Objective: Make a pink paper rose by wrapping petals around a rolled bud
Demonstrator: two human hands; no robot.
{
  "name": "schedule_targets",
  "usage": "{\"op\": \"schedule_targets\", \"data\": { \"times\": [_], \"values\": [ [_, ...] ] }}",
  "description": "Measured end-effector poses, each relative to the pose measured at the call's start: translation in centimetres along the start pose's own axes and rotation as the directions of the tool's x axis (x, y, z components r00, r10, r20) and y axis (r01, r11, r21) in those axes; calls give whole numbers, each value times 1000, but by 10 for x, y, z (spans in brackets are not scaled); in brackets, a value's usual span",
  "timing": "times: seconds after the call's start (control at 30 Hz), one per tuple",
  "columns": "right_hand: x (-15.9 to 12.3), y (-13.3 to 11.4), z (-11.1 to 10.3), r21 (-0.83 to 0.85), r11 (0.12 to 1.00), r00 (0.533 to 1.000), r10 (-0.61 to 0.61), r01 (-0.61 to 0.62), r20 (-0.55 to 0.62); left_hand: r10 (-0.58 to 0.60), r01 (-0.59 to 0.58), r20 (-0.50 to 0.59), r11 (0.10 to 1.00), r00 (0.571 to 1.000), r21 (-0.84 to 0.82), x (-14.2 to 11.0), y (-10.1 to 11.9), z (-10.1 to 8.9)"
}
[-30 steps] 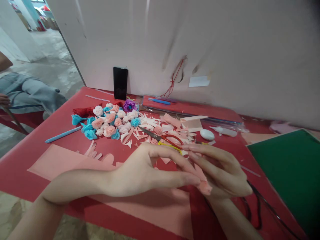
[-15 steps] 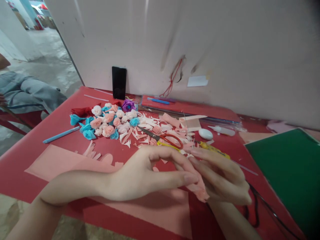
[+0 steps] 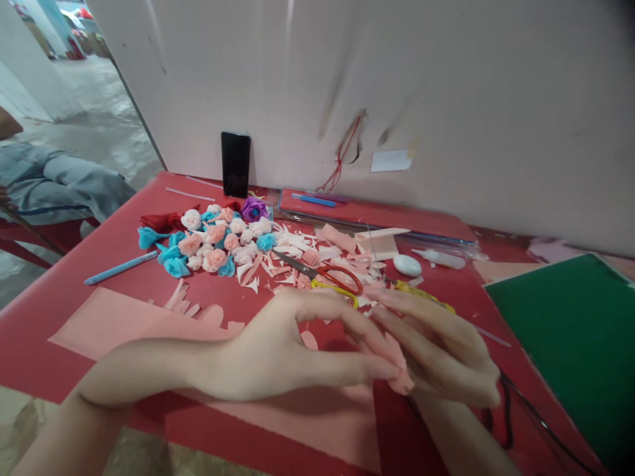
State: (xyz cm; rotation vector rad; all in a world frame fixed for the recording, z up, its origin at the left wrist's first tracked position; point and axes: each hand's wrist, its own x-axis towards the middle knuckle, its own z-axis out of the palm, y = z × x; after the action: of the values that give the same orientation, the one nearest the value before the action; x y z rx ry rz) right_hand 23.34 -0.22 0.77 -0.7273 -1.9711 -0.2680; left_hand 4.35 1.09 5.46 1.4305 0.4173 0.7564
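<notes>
Thumb and fingers of my left hand [image 3: 292,347] pinch a small crumpled piece of pink crepe paper [image 3: 401,378]. My right hand [image 3: 441,350] lies close against it from the right, fingers bent over the paper's far side; its thumb is hidden, and the fingers seem to press on the paper. Below the hands a sheet of pink paper [image 3: 327,420] lies on the red table. Just beyond them are scissors [image 3: 342,281] with red and yellow handles, among pink and white paper scraps [image 3: 322,254]. A heap of paper roses [image 3: 215,248] in pink, white and blue sits to the left.
A phone [image 3: 235,165] leans on the wall. A blue stick [image 3: 122,268], a white oval object [image 3: 407,266], a glue bottle [image 3: 444,259] and a green board [image 3: 565,344] lie around. A black cable [image 3: 536,410] runs at right. Another person's leg [image 3: 59,182] shows at left.
My left thumb and fingertips have moved slightly down along the pink paper, and less of its end shows. Both hands stay together in nearly the same place.
</notes>
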Motion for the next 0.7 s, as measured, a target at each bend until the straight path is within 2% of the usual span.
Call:
{"op": "schedule_targets", "data": {
  "times": [0.13, 0.17, 0.23, 0.3, 0.5, 0.6, 0.63, 0.7],
  "values": [
    [5, -4, -8, 87, 987, 985, 121, -132, 120, 44, -43, -3, 997, 999, 59, -1, 0, 0],
    [6, -5, -11, 88, 991, 990, 95, -104, 100, 50, -49, -7, 997, 999, 62, -1, -1, 0],
    [5, -7, -14, 92, 995, 982, 16, -34, 190, 57, -56, -8, 997, 998, 58, 0, -1, 0],
    [4, -11, -15, 65, 996, 992, 51, -59, 117, 51, -51, -2, 998, 999, 32, 0, -2, 0],
    [4, -16, -12, 43, 994, 988, 97, -102, 116, -14, 15, 30, 998, 999, -63, 0, -1, 1],
    [3, -8, -7, 49, 997, 990, 51, -58, 133, -47, 49, 18, 983, 999, -179, 0, -1, 1],
    [2, -4, -5, 63, 998, 991, -25, 16, 131, -34, 33, 0, 978, 999, -207, 0, -1, 1],
    [-1, 1, 0, 40, 999, 1000, -27, 27, -3, 11, -22, -60, 981, 998, -194, 0, -1, 0]
  ]
}}
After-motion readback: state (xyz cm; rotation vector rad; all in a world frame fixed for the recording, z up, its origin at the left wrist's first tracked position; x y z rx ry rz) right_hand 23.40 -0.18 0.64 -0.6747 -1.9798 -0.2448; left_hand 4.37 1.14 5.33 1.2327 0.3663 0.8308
